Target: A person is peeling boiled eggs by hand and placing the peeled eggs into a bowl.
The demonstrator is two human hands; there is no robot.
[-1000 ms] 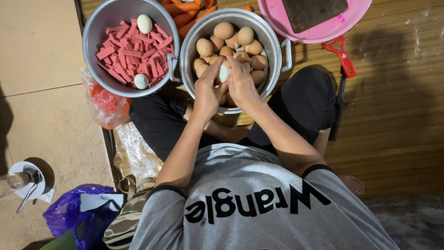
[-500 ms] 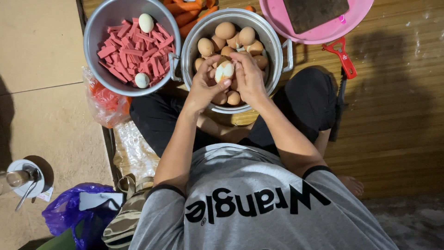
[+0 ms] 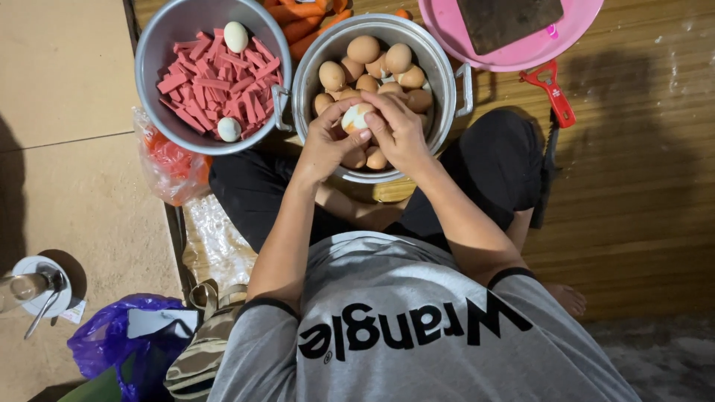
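- Both hands are being held together over the near rim of the egg pot (image 3: 447,71), with one half-peeled egg (image 3: 356,117) being pinched between them.
- On the left hand (image 3: 328,141), the fingers are being curled around the lower side of the egg, with the thumb pressed near its white, bare patch.
- On the right hand (image 3: 402,130), the fingertips are being pressed onto the top of the same egg.
- Brown unpeeled eggs (image 3: 363,50) are being kept piled in the steel pot, just beyond and partly under the hands.
- Left of it, touching handle to rim, a second pot (image 3: 160,45) is being used for red sausage sticks (image 3: 212,85), with two peeled white eggs (image 3: 236,36) lying on them.
- Carrots (image 3: 298,26) are being kept behind the gap between the two pots.
- A pink tray (image 3: 514,52) carrying a dark board is being kept at the far right, with a red peeler (image 3: 555,93) just beside it on the wooden floor.
- An orange-filled plastic bag (image 3: 171,160) is being kept under the sausage pot, and a purple bag (image 3: 112,342) is lying well apart, near the left elbow.
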